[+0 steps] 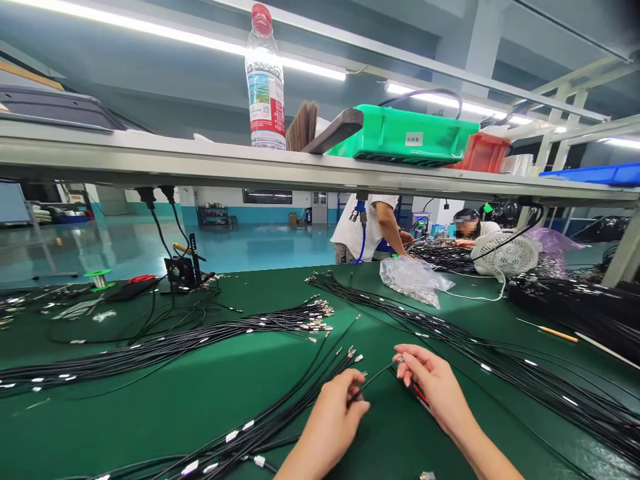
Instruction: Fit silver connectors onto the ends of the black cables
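The left hand (333, 417) is curled, its fingers closed on a thin black cable (376, 378), which runs across to the right hand (433, 390). There, thumb and fingertips pinch it just behind a small metal terminal (400, 359). A red-handled tool (420, 395) lies just under the right hand, mostly hidden. Beside the left hand, a bundle of black cables with white sleeves (250, 430) lies on the green work mat (125, 433). A bundle with crimped terminals (280, 331) spreads ahead of it, and a third bundle (530, 363) runs right of the right hand. Beyond the hands sit a clear plastic bag (413, 280) and a white desk fan (505, 253).
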Action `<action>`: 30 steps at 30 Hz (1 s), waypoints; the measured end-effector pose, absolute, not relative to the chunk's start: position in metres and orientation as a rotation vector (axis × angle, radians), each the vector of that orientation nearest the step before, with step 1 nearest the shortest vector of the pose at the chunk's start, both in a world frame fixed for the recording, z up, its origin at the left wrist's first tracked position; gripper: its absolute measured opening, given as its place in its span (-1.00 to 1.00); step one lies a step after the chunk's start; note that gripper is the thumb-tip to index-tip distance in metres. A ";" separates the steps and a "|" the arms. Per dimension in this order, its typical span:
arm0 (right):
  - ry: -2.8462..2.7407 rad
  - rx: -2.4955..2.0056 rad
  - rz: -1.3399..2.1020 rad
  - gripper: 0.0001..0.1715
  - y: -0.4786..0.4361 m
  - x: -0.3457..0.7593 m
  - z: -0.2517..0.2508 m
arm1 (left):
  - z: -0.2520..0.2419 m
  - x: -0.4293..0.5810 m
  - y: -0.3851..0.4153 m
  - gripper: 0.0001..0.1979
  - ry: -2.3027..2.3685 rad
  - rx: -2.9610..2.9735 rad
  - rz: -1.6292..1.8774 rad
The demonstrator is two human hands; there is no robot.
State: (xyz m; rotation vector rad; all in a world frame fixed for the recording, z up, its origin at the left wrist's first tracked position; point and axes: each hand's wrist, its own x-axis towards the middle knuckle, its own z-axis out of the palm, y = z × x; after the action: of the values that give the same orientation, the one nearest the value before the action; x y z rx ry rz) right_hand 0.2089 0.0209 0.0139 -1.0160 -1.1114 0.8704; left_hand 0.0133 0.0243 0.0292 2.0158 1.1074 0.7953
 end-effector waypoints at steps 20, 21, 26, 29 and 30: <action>-1.514 -1.196 0.488 -0.62 -0.016 0.183 0.037 | 0.050 0.032 0.000 -0.89 0.963 1.897 1.070; -1.517 -1.204 0.479 -0.61 -0.016 0.183 0.037 | 0.050 0.032 0.000 -0.90 0.961 1.892 1.074; -1.469 -1.175 0.667 -0.57 -0.019 0.182 0.036 | 0.050 0.032 0.002 -0.85 0.893 1.685 1.028; -1.401 -1.125 0.828 -0.56 -0.020 0.182 0.036 | 0.049 0.030 0.007 -0.83 0.829 1.566 0.938; -1.384 -1.110 0.862 -0.56 -0.020 0.182 0.036 | 0.049 0.030 0.008 -0.82 0.813 1.537 0.915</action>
State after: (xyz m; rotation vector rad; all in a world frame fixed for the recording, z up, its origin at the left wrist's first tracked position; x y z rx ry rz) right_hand 0.1816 -0.0204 0.0356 -1.1099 -1.3838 0.8622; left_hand 0.0295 0.0082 0.0489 1.5373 0.8127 0.9148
